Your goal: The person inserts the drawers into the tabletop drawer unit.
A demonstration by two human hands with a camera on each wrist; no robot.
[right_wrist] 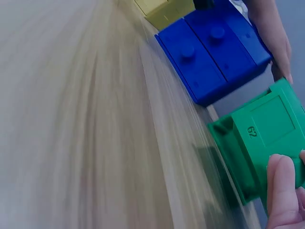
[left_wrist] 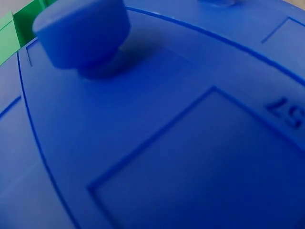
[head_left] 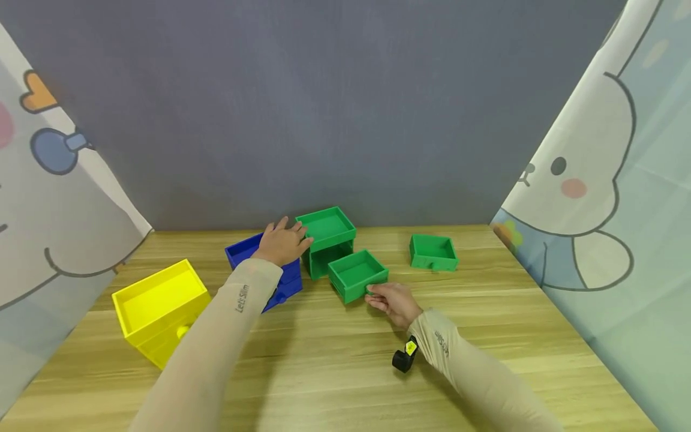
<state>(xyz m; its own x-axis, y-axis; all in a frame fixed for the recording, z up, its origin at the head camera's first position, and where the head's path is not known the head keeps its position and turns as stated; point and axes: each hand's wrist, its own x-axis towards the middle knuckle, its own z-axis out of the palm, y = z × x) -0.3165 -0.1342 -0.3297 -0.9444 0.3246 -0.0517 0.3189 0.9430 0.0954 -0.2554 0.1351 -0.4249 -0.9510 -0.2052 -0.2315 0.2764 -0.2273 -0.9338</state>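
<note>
My right hand point(head_left: 396, 303) pinches the small knob on the front of a green drawer point(head_left: 357, 276), which is tilted slightly. That drawer is at the lower opening of a green cabinet point(head_left: 326, 231); whether its back end is still inside, I cannot tell. In the right wrist view, the drawer front point(right_wrist: 267, 129) bears the number 67. My left hand point(head_left: 282, 241) reaches over a blue cabinet point(head_left: 291, 279) with fingers spread, their tips at the green cabinet's upper left edge. Blue drawer fronts with a knob point(left_wrist: 83, 36) fill the left wrist view.
Another green drawer point(head_left: 433, 253) lies on the wooden table point(head_left: 345, 372) at the right. A yellow cabinet point(head_left: 162, 306) stands at the left, partly behind my left sleeve. A grey backdrop point(head_left: 345, 114) rises behind, with cartoon-printed sheets on both sides.
</note>
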